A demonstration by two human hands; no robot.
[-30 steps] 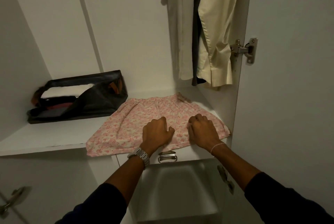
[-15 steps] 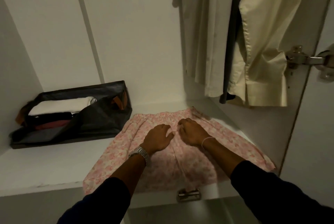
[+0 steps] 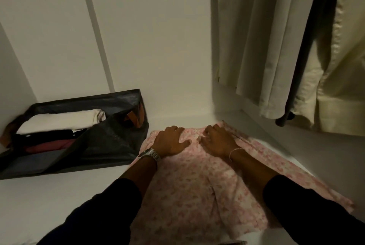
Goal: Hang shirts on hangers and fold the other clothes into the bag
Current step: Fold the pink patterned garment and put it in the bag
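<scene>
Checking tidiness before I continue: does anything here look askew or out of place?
Nothing stands out. The pink floral garment lies flat on the shelf under both hands, and the black bag holds folded clothes.

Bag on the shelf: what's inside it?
The bag holds a stack of folded clothes: white on top, black and red beneath. Anything lower is hidden by its wall.

A white shelf (image 3: 49, 195) sits inside a white closet, with a white back wall (image 3: 148, 47) rising behind the shelf and a thin raised strip (image 3: 94, 27) running up that wall from the shelf.
</scene>
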